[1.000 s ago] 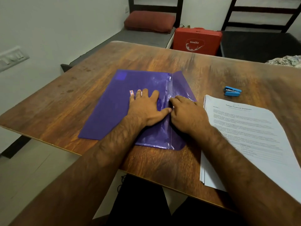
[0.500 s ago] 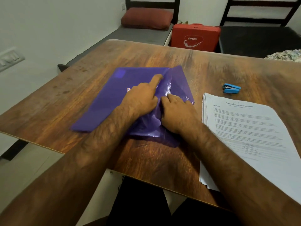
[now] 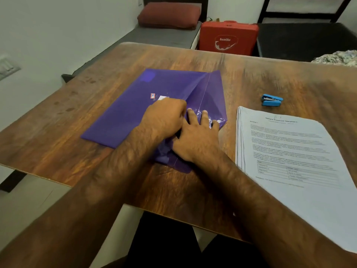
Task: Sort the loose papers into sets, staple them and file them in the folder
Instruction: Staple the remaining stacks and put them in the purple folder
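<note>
At the wooden table (image 3: pixel 63 144), I am watching both bare hands working on a purple folder (image 3: pixel 125 117) that is lying flat at the middle of the grainy brown top. Its glossy, crinkled plastic flap is folding out to the right. The right hand (image 3: pixel 197 138) is pressing down on that flap with its fingers (image 3: pixel 204 118) spread and straight, gripping nothing. The left hand (image 3: pixel 164 118) is sitting just beside it on the folder's body with its knuckles bent. Its fingertips are hiding underneath, so I cannot tell whether it is pinching the plastic. A thick stack of printed white papers (image 3: pixel 289 151) is resting to the right of the folder, hanging partly over the near edge. A small blue stapler (image 3: pixel 271 100) is lying beyond the stack, apart from it. Behind the table, a boxy red case (image 3: pixel 228 37) is standing beside a rust-coloured cushion (image 3: pixel 168 15).
</note>
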Available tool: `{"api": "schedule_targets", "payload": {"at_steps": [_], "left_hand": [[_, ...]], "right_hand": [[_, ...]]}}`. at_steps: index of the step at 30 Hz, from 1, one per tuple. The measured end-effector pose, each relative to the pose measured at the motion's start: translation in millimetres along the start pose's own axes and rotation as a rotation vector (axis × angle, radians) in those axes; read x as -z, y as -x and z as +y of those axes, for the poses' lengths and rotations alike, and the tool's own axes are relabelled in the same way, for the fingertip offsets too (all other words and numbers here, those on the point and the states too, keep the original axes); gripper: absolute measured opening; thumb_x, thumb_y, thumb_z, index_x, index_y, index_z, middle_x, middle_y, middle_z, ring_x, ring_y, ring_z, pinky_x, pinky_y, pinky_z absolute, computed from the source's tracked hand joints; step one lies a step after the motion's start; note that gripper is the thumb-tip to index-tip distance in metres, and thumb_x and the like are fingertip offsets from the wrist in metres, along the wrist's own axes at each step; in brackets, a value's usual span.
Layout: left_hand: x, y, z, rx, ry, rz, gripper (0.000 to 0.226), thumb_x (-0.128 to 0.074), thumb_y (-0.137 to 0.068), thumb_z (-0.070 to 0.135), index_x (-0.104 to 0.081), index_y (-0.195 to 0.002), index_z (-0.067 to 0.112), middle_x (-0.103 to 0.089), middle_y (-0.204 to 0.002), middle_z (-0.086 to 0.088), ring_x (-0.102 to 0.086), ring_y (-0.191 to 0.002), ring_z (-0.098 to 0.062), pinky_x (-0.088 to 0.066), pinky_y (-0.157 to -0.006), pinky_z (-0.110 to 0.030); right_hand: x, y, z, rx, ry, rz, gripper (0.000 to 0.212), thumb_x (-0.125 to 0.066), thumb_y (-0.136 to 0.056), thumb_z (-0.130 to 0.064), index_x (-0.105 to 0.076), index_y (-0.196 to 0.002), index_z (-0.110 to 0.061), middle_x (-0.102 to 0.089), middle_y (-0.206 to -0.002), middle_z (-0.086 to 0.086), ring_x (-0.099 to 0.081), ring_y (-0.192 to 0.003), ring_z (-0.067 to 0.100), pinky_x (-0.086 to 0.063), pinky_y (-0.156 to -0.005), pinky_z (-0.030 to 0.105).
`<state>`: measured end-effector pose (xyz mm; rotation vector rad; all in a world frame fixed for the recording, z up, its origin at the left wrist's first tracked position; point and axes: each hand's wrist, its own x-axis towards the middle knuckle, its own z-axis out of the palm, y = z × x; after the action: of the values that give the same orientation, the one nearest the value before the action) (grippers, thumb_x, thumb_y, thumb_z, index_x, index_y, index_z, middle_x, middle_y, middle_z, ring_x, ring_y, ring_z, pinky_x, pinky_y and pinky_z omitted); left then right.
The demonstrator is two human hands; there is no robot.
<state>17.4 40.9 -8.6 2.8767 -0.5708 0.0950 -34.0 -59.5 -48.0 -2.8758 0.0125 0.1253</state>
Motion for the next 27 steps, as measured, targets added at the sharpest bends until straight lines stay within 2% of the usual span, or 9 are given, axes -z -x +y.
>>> {"api": "schedule_targets", "payload": {"at_steps": [2,4,6,8,10,12,15,21,27], "left_hand": [[-8,5,7,0.028,-0.01,-0.008,0.029,-0.044,-0.099,0.023,-0.066,-0.117,0.02,-0.066,-0.112,-0.003,-0.059,-0.095,-0.026,-0.039,-0.071,-0.036],[-12,6,8,0.071,0.059,0.007,0.032,-0.043,-0.099,0.024,-0.068,-0.119,0.024,-0.064,-0.118,-0.002,-0.06,-0.103,-0.027,-0.04,-0.076,-0.036],[-16,4,10,0.07,0.092,0.011,0.032,-0.044,-0.098,0.027,-0.068,-0.12,0.027,-0.057,-0.134,-0.004,-0.056,-0.12,-0.029,-0.046,-0.088,-0.043],[-19,4,20,0.028,0.109,0.049,0.032,-0.046,-0.097,0.028,-0.067,-0.121,0.024,-0.046,-0.148,-0.007,-0.049,-0.13,-0.031,-0.045,-0.1,-0.053],[-19,5,37,-0.047,0.207,0.16,0.036,-0.043,-0.09,0.028,-0.069,-0.112,0.018,-0.053,-0.136,-0.009,-0.052,-0.12,-0.033,-0.046,-0.096,-0.054],[-17,3,59,-0.087,0.265,0.226,0.036,-0.042,-0.085,0.026,-0.069,-0.106,0.014,-0.058,-0.118,-0.009,-0.054,-0.109,-0.033,-0.045,-0.093,-0.052],[-23,0,90,-0.071,0.329,0.18,0.024,-0.055,-0.091,0.023,-0.066,-0.111,0.015,-0.059,-0.112,-0.009,-0.054,-0.109,-0.03,-0.045,-0.094,-0.046],[-46,6,136,-0.151,-0.117,0.118,0.037,-0.046,-0.101,0.041,-0.061,-0.127,0.019,-0.055,-0.126,-0.006,-0.052,-0.116,-0.027,-0.041,-0.099,-0.043],[-58,6,147,-0.041,-0.212,0.005,0.066,-0.028,-0.102,0.062,-0.051,-0.138,0.012,-0.051,-0.136,-0.01,-0.046,-0.125,-0.028,-0.035,-0.109,-0.047]], "right_hand": [[2,-1,5,0.01,-0.07,-0.021,0.071,-0.044,-0.096,-0.045,-0.023,-0.163,-0.031,-0.008,-0.174,-0.001,0.001,-0.159,0.038,-0.001,-0.124,0.065],[9,1,13,0.037,-0.174,0.019,0.061,-0.045,-0.095,-0.036,-0.04,-0.156,-0.029,-0.028,-0.169,-0.002,-0.015,-0.158,0.031,-0.008,-0.125,0.061],[15,6,25,0.066,-0.226,0.141,0.047,-0.045,-0.093,-0.027,-0.058,-0.137,-0.023,-0.054,-0.149,-0.002,-0.039,-0.145,0.023,-0.018,-0.124,0.055],[20,15,37,0.083,-0.207,0.284,0.035,-0.048,-0.092,-0.023,-0.065,-0.122,-0.02,-0.064,-0.129,-0.002,-0.053,-0.128,0.02,-0.027,-0.118,0.047],[26,22,49,0.084,-0.225,0.4,0.03,-0.05,-0.089,-0.023,-0.067,-0.113,-0.018,-0.067,-0.117,0.002,-0.058,-0.114,0.025,-0.038,-0.105,0.046],[32,29,64,0.047,-0.273,0.478,0.03,-0.05,-0.086,-0.024,-0.069,-0.108,-0.016,-0.066,-0.112,0.006,-0.059,-0.106,0.031,-0.044,-0.092,0.048],[42,42,92,-0.048,-0.28,0.532,0.03,-0.051,-0.087,-0.028,-0.072,-0.106,-0.019,-0.063,-0.115,0.006,-0.056,-0.11,0.03,-0.047,-0.093,0.048],[60,75,167,-0.415,-0.171,0.445,0.025,-0.065,-0.093,-0.028,-0.071,-0.117,-0.029,-0.061,-0.132,0.001,-0.05,-0.125,0.024,-0.046,-0.104,0.042],[50,89,198,-0.466,-0.236,0.48,0.019,-0.064,-0.095,-0.035,-0.074,-0.11,-0.027,-0.066,-0.121,0.002,-0.055,-0.114,0.022,-0.052,-0.095,0.042]]}}
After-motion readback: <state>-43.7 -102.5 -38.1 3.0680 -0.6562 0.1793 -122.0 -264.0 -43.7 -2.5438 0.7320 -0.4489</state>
